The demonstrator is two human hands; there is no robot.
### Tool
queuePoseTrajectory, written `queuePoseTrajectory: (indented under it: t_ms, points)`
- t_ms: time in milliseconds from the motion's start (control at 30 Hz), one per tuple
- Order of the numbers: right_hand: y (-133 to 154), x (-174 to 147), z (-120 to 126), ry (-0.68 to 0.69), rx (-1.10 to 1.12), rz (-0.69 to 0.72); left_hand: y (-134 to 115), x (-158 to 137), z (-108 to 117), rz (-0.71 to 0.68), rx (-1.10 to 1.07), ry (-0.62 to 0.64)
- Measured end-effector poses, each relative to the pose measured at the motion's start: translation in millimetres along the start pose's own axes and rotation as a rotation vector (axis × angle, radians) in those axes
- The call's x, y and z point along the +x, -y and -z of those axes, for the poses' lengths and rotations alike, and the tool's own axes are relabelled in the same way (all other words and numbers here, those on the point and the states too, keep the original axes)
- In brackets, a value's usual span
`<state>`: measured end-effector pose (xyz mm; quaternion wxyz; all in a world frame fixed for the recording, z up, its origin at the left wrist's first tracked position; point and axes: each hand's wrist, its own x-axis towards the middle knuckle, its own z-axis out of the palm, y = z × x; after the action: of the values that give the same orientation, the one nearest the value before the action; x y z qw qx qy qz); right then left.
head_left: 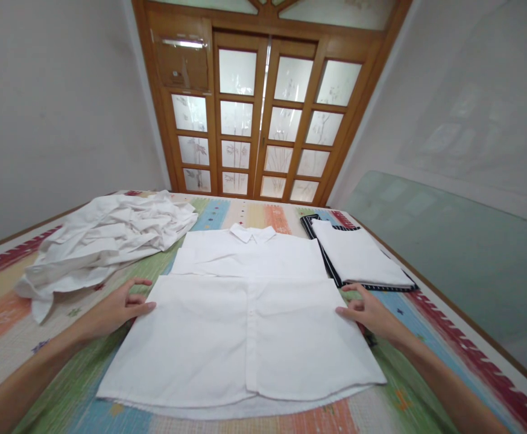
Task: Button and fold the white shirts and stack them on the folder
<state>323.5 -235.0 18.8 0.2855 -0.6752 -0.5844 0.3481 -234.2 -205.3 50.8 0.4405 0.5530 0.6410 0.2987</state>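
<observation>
A white collared shirt [209, 337] lies spread flat in front of me, its collar pointing away and its button strip running down the middle of the near part. Crosswise fold edges show below the collar, and the sleeves are out of sight. At the shirt's left edge is my left hand [125, 304], thumb tip at the fabric and index finger stretched apart from it. My right hand [366, 310] mirrors it at the right edge, thumb by the cloth and index finger apart. Neither hand visibly grips the fabric.
The shirt rests on a striped, multicoloured bedspread [1, 361]. A crumpled pile of white clothes [114, 235] lies to the left. On the right is a folded white garment [358, 253] on top of a black striped one [311, 226]. Wooden glass-paned doors [263, 114] stand beyond the bed.
</observation>
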Motion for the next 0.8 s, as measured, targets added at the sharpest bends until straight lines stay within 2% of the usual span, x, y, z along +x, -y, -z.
queuePoseTrajectory:
  t_ms: [67,167,300,467,633,800]
  points:
    - [5.5,-3.4,2.8,0.040,0.086,0.011,-2.6,-1.3,2.0,-0.032,-0.052,0.008]
    - [13.3,-4.6,6.8,-0.058,0.185,0.089,-4.1,1.9,6.3,-0.089,-0.104,0.002]
    - [18.5,7.6,8.1,-0.198,0.251,0.146,-6.8,16.5,8.5,-0.138,-0.145,-0.127]
    - [23.8,39.1,4.0,-0.336,0.287,0.156,-15.6,42.4,-0.2,-0.155,-0.230,-0.271]
    - [25.6,75.9,1.1,-0.400,0.136,0.185,-25.5,64.3,-12.8,-0.179,-0.217,-0.395]
    - [29.2,94.1,-6.0,-0.417,-0.196,0.190,-25.2,79.3,-21.8,-0.066,-0.191,-0.346]
